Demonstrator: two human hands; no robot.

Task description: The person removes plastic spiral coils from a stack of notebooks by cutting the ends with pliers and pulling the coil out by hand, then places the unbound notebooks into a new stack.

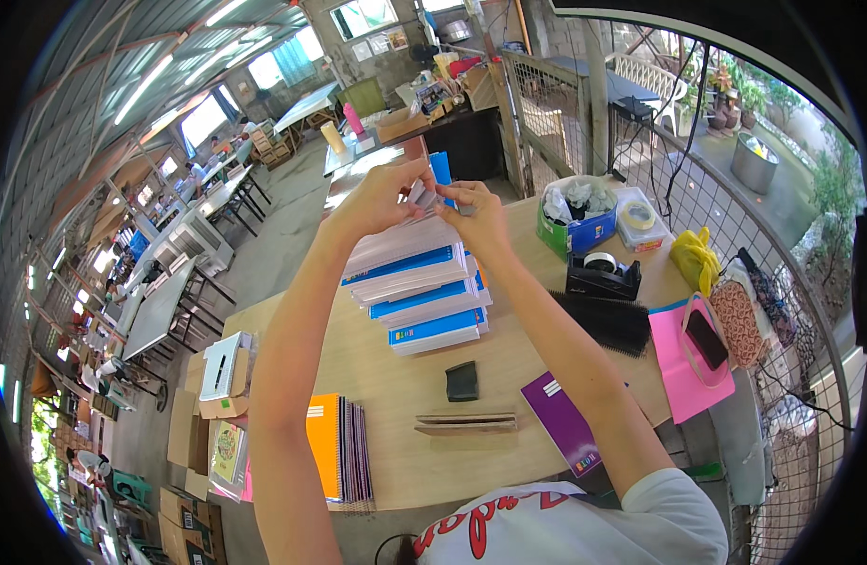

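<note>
A tall stack of blue-covered notebooks (424, 325) with white page edges stands on the table in front of me, in several offset bundles. Both hands are raised over its far top end. My left hand (391, 196) is closed, with white paper sheets (420, 195) at its fingertips. Close beside it, my right hand (475, 215) pinches the edge of the same sheets. The fingers partly hide them, so how many there are I cannot tell. Nearer to me lie a small black block (461, 381), a flat wooden piece (466, 425) and a purple notebook (562, 424).
Orange spiral notebooks (325, 447) are piled at the front left of the wooden table (386, 381). On the right are a black tape dispenser (603, 278), a box of plastic bags (576, 215), a black brush (603, 320) and a pink folder (688, 381) bearing a phone. A wire mesh fence borders that side.
</note>
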